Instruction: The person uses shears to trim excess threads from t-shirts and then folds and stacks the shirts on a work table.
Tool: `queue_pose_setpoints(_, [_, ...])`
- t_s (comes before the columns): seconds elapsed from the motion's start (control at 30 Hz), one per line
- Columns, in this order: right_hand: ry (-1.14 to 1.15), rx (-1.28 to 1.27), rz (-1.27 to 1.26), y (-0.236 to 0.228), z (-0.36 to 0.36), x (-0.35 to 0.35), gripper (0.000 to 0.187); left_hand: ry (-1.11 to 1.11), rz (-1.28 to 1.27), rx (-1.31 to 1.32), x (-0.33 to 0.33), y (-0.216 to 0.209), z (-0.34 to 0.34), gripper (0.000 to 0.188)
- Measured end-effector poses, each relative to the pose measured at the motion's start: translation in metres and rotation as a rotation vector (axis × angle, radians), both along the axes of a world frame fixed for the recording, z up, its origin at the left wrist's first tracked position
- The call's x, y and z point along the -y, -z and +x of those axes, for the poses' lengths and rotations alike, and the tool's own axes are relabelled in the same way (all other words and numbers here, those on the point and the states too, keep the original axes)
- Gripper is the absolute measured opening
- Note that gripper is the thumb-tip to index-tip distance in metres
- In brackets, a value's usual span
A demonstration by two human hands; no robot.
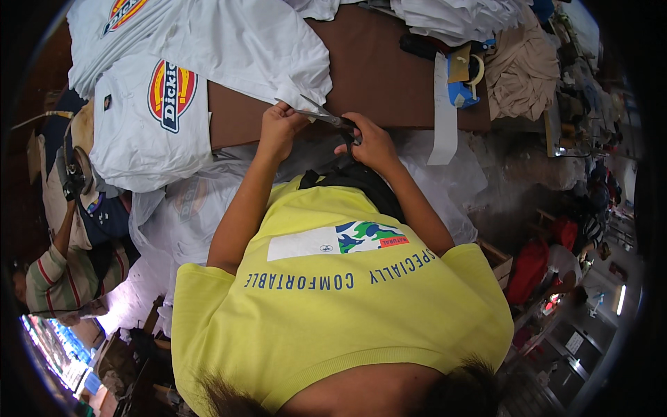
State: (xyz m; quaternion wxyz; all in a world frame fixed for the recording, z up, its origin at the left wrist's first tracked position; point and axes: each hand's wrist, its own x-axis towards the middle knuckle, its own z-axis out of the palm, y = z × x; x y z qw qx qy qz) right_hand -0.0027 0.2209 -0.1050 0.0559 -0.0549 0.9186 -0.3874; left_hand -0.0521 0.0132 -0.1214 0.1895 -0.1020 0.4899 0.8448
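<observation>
My right hand (374,144) grips a pair of scissors (335,120), its fingers through the dark handles. The blades stand apart and point left, at the edge of a white T-shirt (240,52). Beside the blades, the fingers of my left hand (280,131) are pinched on that shirt's corner, near the table's front edge; the exact bit of cloth between them is partly hidden. To the left lies a folded white T-shirt (121,142) with a red, yellow and blue print, hanging a little over the edge.
On the brown table (368,62) a blue tape dispenser (462,94) stands at the right by a white paper strip (445,128). Beige cloth (524,73) and white fabric (458,19) are heaped behind. Clear plastic (445,181) hangs below. A person in a striped shirt (73,281) is at the left.
</observation>
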Motion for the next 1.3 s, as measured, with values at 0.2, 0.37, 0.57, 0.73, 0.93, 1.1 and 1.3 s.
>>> queue_pose_setpoints(0.2, [-0.022, 0.033, -0.062, 0.004, -0.003, 0.0, 0.066, -0.014, -0.027, 0.006, 0.0, -0.003, 0.0, 0.022])
queue_pose_setpoints(0.37, [0.013, 0.167, -0.126, 0.001, -0.002, 0.002, 0.063, -0.036, -0.038, 0.022, -0.003, -0.004, 0.0, 0.025])
queue_pose_setpoints(0.57, [-0.005, 0.112, -0.074, 0.001, -0.001, 0.0, 0.059, -0.031, -0.008, 0.012, -0.005, -0.001, 0.002, 0.026])
queue_pose_setpoints(0.73, [-0.004, 0.033, -0.072, 0.011, -0.001, -0.003, 0.055, -0.057, -0.017, 0.02, -0.006, 0.0, 0.001, 0.028])
queue_pose_setpoints(0.93, [-0.021, -0.035, -0.058, 0.011, -0.004, -0.005, 0.061, -0.094, -0.015, -0.003, -0.007, -0.004, 0.001, 0.033])
queue_pose_setpoints(1.1, [-0.033, -0.033, -0.007, 0.0, -0.009, 0.0, 0.073, -0.081, -0.009, -0.054, -0.007, -0.005, 0.0, 0.035])
queue_pose_setpoints(1.3, [-0.057, -0.003, -0.02, -0.004, -0.015, 0.003, 0.072, -0.07, -0.024, -0.078, -0.005, 0.0, -0.001, 0.036])
